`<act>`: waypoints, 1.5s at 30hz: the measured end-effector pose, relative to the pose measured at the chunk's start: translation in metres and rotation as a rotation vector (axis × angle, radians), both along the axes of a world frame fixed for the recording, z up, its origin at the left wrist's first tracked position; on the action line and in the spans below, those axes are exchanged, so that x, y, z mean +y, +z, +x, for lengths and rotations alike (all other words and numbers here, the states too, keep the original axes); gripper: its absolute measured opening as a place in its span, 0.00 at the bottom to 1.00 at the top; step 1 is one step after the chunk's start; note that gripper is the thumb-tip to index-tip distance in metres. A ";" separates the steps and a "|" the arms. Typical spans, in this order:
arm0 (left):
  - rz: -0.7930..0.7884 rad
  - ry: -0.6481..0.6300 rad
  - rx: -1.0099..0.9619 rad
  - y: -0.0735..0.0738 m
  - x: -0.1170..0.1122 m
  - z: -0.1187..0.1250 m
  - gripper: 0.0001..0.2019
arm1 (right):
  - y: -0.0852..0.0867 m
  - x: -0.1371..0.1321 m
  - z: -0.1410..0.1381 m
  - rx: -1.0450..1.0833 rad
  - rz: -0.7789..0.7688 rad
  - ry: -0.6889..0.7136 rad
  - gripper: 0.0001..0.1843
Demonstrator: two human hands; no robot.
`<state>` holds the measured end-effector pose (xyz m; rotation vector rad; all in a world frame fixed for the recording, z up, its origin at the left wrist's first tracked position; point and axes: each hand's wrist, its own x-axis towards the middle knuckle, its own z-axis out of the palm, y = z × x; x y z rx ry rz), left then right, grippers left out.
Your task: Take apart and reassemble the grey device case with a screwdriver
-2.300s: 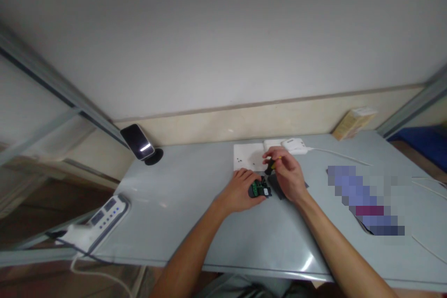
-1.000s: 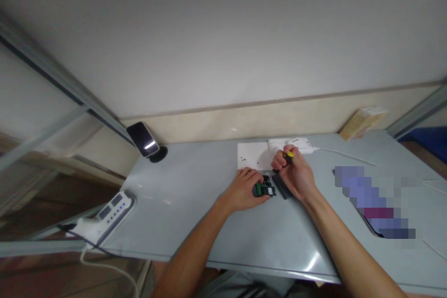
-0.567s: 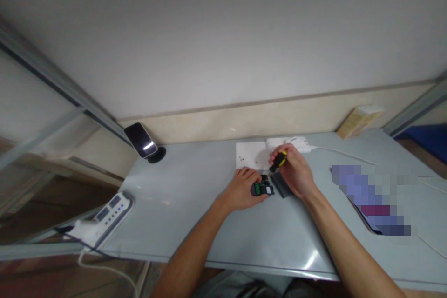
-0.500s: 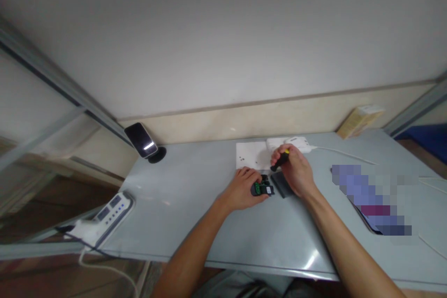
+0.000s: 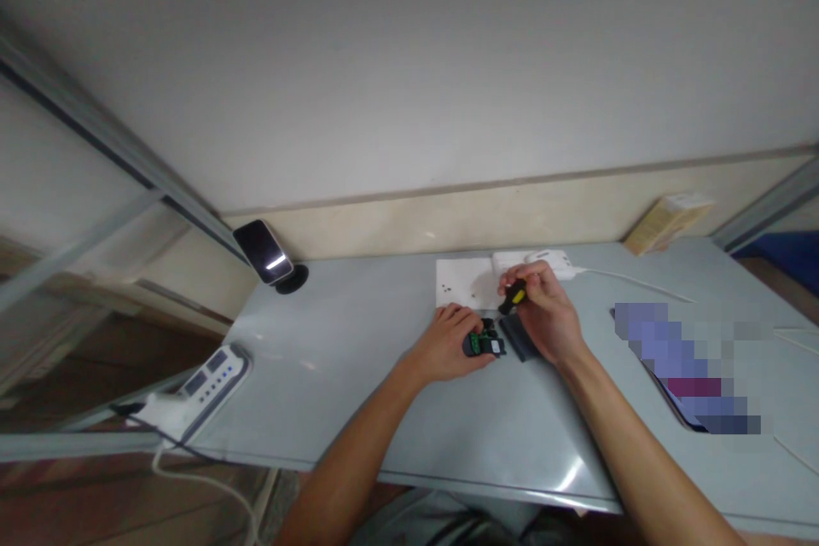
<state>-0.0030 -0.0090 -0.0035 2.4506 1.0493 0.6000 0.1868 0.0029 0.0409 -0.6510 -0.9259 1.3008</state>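
My left hand point(image 5: 453, 345) grips a small black electronic device point(image 5: 491, 346), whose opened side shows a green circuit board. In my right hand point(image 5: 543, 307) is a screwdriver point(image 5: 514, 297) with a black and yellow handle, its lower end pointing down toward the device. The tip is too small to make out. A flat dark grey piece point(image 5: 517, 336) lies on the table between the device and my right wrist. Just behind the hands, a white sheet point(image 5: 457, 283) carries several tiny dark bits that look like screws.
A white plug-like block point(image 5: 551, 263) with a cable sits behind my right hand. Farther right are a phone point(image 5: 682, 375) with a blurred screen and a yellowish box point(image 5: 665, 223). At left stand a dark-screened device point(image 5: 262, 252) on a round base and a white power strip point(image 5: 211, 384).
The screwdriver handle has turned within my right fingers, showing more of its yellow side. My left hand keeps its hold on the device. The whole view has shifted slightly.
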 end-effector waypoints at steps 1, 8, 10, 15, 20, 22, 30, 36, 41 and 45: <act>-0.002 0.000 0.004 0.000 0.000 0.000 0.16 | -0.001 0.001 0.002 -0.018 0.001 0.003 0.13; -0.022 0.002 0.014 0.001 0.001 0.001 0.17 | 0.000 0.000 -0.002 0.145 -0.056 0.044 0.15; -0.012 -0.003 0.006 0.000 0.001 0.000 0.17 | 0.003 -0.002 -0.006 0.180 -0.066 0.063 0.14; -0.013 -0.003 0.004 -0.002 0.000 0.000 0.17 | 0.009 -0.004 -0.005 0.125 -0.068 0.103 0.12; -0.016 -0.003 0.011 0.001 -0.001 -0.001 0.15 | 0.007 -0.002 -0.001 -0.001 -0.061 0.043 0.17; -0.010 -0.006 0.021 0.002 -0.001 0.000 0.15 | 0.007 -0.002 -0.004 0.021 -0.068 0.045 0.18; -0.010 0.005 0.032 0.003 -0.001 0.001 0.15 | 0.008 -0.005 -0.013 0.111 -0.078 0.019 0.16; -0.001 0.005 0.026 0.002 -0.001 0.001 0.15 | 0.004 -0.004 -0.006 -0.035 -0.031 0.028 0.15; -0.001 0.006 0.025 0.001 -0.001 0.001 0.15 | 0.003 -0.003 -0.009 0.013 -0.052 0.052 0.19; -0.008 0.010 0.018 0.001 -0.002 0.001 0.15 | 0.006 -0.005 -0.014 0.101 -0.069 0.056 0.18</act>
